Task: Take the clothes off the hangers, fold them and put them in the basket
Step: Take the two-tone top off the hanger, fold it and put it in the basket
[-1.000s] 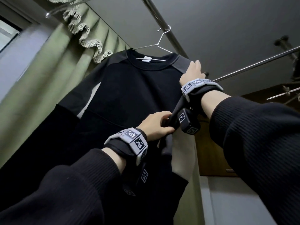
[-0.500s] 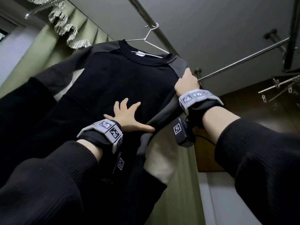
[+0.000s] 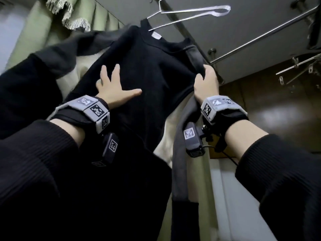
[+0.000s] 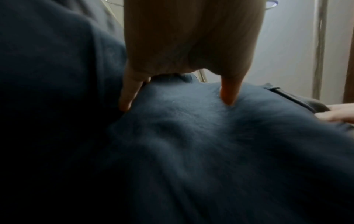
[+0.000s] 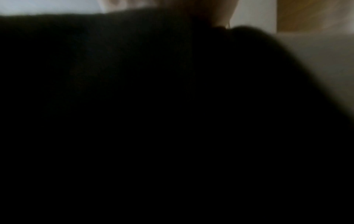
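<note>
A black sweatshirt (image 3: 156,70) with grey shoulders hangs below a wire hanger (image 3: 189,14) on the overhead rail. The hanger's right end is bare; its left end still sits inside the collar. My left hand (image 3: 114,87) lies flat and spread on the sweatshirt's chest, and the left wrist view shows its fingers (image 4: 130,94) pressing the dark cloth (image 4: 210,144). My right hand (image 3: 206,84) grips the grey right shoulder, pulled down off the hanger. The right wrist view is almost wholly dark with cloth (image 5: 153,106).
A metal rail (image 3: 175,20) runs overhead, and a second rail (image 3: 260,37) crosses to the right. A green fringed curtain (image 3: 57,28) hangs on the left. A dark wooden cabinet (image 3: 278,105) stands at the right, with metal clips (image 3: 298,66) above it.
The right shoulder of the sweatshirt has come off the hanger, pulled down by my right hand. My left hand let go of the sleeve and now lies flat on the chest.
</note>
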`<state>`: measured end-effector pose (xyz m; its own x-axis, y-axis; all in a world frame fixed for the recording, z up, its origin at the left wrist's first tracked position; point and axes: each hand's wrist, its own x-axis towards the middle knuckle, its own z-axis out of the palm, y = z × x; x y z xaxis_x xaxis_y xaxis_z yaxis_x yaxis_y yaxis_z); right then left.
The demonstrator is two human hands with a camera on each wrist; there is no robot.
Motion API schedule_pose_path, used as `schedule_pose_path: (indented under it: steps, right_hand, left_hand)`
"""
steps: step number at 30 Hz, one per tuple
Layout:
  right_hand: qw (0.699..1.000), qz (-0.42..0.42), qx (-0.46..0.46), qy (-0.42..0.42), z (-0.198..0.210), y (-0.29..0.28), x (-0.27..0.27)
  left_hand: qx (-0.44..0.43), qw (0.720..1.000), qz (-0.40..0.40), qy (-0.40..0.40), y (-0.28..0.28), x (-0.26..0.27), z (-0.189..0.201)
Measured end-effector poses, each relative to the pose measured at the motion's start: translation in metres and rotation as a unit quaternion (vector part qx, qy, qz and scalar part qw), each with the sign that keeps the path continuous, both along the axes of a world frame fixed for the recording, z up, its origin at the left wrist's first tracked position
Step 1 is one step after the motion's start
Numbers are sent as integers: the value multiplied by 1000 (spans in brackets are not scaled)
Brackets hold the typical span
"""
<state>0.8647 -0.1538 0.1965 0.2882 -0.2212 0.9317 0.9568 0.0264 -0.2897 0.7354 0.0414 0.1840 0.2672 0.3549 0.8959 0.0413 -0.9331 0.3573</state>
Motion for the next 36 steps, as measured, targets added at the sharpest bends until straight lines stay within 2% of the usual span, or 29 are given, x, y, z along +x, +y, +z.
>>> schedule_pose_path:
  steps: [3,5,6,8,10,12,14,16,19,22,24,27,31,33,36]
  right_hand:
    - [1000,-12,-10,15,-26,-2,10]
    - [1000,19,-24,1,-41,0,11]
    - [999,28,-39,-7,-48,3,10]
    - [997,31,-74,-22,-68,16,5]
    - [992,37,-119,-37,-92,32,2]
    - [985,40,-164,-31,-115,43,5]
    - [977,34,-211,10,-134,46,14]
    - [963,34,-259,58,-150,44,26]
    - [937,26,-335,97,-167,36,40]
    - [914,37,-374,153,-188,31,51]
    - [891,14,-411,192,-204,29,63]
    - [836,-17,-497,231,-231,23,74]
    - [810,-27,-506,295,-273,16,83]
    - [801,-22,-500,328,-295,17,88]
    - [789,-18,-494,364,-327,28,90]
  left_hand:
    - [-2,999,30,-20,-1,0,-16]
    - [-34,997,39,-51,6,3,-32]
    - [-65,997,37,-35,12,6,-43]
    - [-106,989,44,94,28,16,-81]
    - [-122,965,39,227,41,34,-132]
    - [-141,952,-6,272,49,46,-181]
    - [-179,949,-52,254,56,46,-215]
    - [-225,943,-88,230,66,40,-233]
    - [-292,916,-161,225,82,31,-252]
    - [-271,926,-188,182,97,24,-273]
    - [-263,919,-188,227,101,14,-291]
    - [-284,878,-183,340,115,4,-325]
    - [-278,852,-154,417,144,-9,-376]
    - [-279,854,-158,409,150,-10,-395]
    - [-290,879,-144,350,149,-4,-414]
